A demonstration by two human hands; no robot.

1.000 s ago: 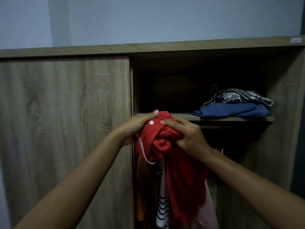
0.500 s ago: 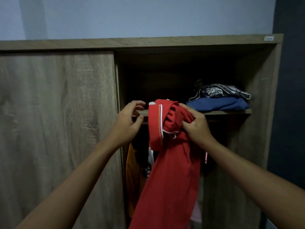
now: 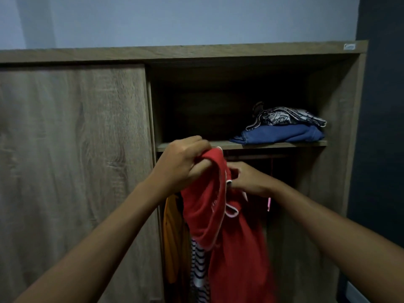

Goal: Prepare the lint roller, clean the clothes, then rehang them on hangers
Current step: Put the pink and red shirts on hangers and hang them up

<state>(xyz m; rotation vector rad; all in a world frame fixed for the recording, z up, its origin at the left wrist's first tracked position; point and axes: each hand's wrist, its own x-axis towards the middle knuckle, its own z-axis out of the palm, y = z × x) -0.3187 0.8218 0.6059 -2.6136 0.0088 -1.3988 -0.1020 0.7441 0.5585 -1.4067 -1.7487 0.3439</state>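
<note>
A red shirt (image 3: 231,243) with white trim hangs down in front of the open wardrobe section. My left hand (image 3: 181,162) grips a bunch of its fabric at the top, just below the shelf edge. My right hand (image 3: 249,179) pinches the shirt's trimmed edge a little lower and to the right. A pink hanger tip (image 3: 269,204) shows under my right wrist; the rest of it is hidden. No lint roller is in view.
The wooden wardrobe has a closed sliding door (image 3: 72,171) on the left. A shelf (image 3: 273,144) holds a folded blue garment (image 3: 282,134) with a patterned one (image 3: 286,118) on top. An orange garment (image 3: 172,239) and a striped one (image 3: 199,267) hang behind the red shirt.
My left hand has taken hold of the red shirt's top. My right hand has dropped lower along its edge. The shirt has unrolled and hangs longer.
</note>
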